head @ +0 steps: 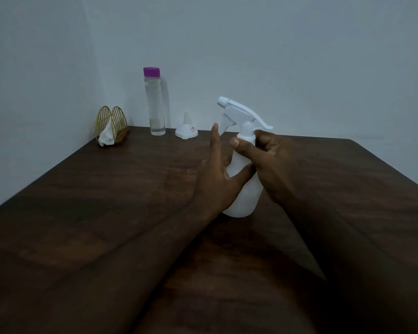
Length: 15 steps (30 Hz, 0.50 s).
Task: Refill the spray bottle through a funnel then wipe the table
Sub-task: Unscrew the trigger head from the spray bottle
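Observation:
A white spray bottle with its trigger head on stands upright in the middle of the dark wooden table. My left hand wraps the bottle's body, index finger stretched up. My right hand grips the neck just under the trigger head. A small white funnel sits upside down at the back of the table. To the funnel's left, a tall clear bottle with a purple cap holds clear liquid.
A gold wire holder with a white tissue stands at the table's back left corner. Plain walls run behind and to the left. The table's right edge slants away at the far right.

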Motion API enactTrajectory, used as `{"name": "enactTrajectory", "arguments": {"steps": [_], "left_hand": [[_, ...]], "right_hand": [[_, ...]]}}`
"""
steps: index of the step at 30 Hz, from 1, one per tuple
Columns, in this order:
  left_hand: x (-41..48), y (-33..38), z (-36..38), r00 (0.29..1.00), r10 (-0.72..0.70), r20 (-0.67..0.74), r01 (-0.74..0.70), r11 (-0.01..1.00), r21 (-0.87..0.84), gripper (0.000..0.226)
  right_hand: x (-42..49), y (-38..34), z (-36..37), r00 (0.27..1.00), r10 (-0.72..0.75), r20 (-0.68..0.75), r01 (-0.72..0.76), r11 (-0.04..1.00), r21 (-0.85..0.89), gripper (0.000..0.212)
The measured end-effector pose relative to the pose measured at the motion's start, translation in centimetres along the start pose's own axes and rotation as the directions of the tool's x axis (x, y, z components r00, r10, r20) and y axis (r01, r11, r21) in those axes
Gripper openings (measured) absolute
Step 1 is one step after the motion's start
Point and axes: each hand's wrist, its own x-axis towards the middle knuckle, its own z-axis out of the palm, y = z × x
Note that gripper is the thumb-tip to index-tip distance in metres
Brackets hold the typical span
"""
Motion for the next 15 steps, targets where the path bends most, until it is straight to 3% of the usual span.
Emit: {"name": "enactTrajectory", "arguments": {"steps": [5, 7, 11, 15], "left_hand": [[0.2, 0.3, -0.3, 0.990, -0.014, 0.143, 0.037, 0.986, -0.162, 0.104], [0.3, 0.2, -0.4, 0.986, -0.037, 0.164, 0.069, 0.979, -0.191, 0.101], [0.2, 0.2, -0.1, 0.994, -0.036, 0.106, 0.056, 0.980, -0.188, 0.096], [-0.3, 0.1, -0.1, 0.994, -0.036, 0.104, 0.056, 0.979, -0.196, 0.099]], "right_hand": [[0.7, 0.4, -1.3, 0.974, 0.083, 0.212, -0.110, 0.987, 0.120, 0.024], [0.7, 0.5, -1.3, 0.972, 0.090, 0.218, -0.114, 0.988, 0.100, 0.024], [-0.5, 0.7, 0.4, 1.000, 0.011, 0.012, -0.011, 1.000, 0.011, 0.024], [-1.7, 0.2, 1.4, 0.982, -0.046, -0.182, 0.047, 0.999, -0.002, 0.022]]}}
